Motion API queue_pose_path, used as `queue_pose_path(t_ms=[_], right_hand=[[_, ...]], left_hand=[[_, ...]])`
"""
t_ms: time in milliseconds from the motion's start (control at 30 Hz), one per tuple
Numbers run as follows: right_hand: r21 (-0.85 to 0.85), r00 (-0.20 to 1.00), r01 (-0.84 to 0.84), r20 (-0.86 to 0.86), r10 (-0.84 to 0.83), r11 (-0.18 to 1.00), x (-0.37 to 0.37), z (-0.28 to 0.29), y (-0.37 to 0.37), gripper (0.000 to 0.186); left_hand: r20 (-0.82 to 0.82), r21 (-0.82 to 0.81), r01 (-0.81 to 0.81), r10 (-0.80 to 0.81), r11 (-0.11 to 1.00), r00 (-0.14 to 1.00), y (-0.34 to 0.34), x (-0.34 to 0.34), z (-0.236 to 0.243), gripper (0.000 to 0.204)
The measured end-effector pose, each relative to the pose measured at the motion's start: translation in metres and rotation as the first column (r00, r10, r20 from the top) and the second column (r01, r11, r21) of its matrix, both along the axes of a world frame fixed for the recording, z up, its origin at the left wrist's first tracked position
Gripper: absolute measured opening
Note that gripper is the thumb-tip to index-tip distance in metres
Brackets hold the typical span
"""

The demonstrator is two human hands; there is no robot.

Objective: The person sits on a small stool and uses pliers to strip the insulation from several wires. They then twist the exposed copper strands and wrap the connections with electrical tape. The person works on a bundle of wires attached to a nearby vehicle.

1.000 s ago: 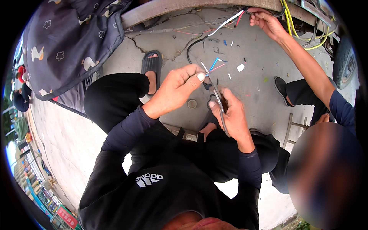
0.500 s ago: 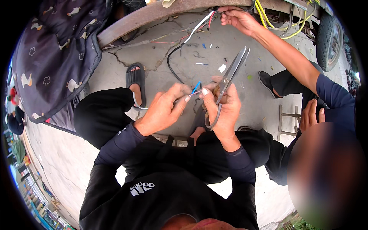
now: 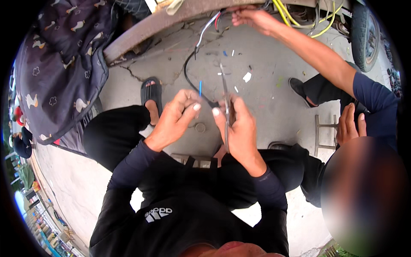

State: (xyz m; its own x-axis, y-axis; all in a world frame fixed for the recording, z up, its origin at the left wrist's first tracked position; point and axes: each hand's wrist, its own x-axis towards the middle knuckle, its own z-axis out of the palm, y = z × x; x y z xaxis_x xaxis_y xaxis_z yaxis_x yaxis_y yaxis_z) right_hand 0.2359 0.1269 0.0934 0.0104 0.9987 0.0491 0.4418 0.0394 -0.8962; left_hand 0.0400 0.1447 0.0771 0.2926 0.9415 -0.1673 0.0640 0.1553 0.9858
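Left hand (image 3: 177, 118) pinched shut on a thin blue wire (image 3: 200, 88) standing upright at 12 o'clock from the fingertips. Right hand (image 3: 239, 124) just beside at 3 o'clock, clamped around scissors (image 3: 225, 92), blades closed and pointing to 12 o'clock. Black cable (image 3: 188, 75) curving from between both hands up to a bundle of white and red wires (image 3: 209, 25) at 12 o'clock. Another person's hand (image 3: 252, 17) gripping near that bundle at 1 o'clock, yellow wires (image 3: 299, 19) alongside. Cracked concrete floor (image 3: 265, 98) beneath, dotted with small insulation scraps (image 3: 247, 77). Black sandal (image 3: 150, 92) at 10 o'clock from the hands. Patterned dark cloth (image 3: 60, 64) at 9 o'clock.
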Motion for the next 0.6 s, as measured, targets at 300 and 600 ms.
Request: queue_pose_path(t_ms=[300,600], right_hand=[[-0.16,0.969,-0.247,-0.03,0.245,0.956,0.012,-0.002,-0.019,0.042],[-0.282,0.963,-0.269,-0.075,0.259,0.921,-0.011,-0.015,-0.035,0.04]], left_hand=[[0.423,-0.093,0.016,0.025,0.996,0.906,0.003,0.002,0.013,0.016],[0.183,0.187,-0.033,-0.001,0.982,0.983,-0.012,-0.024,-0.014,0.015]])
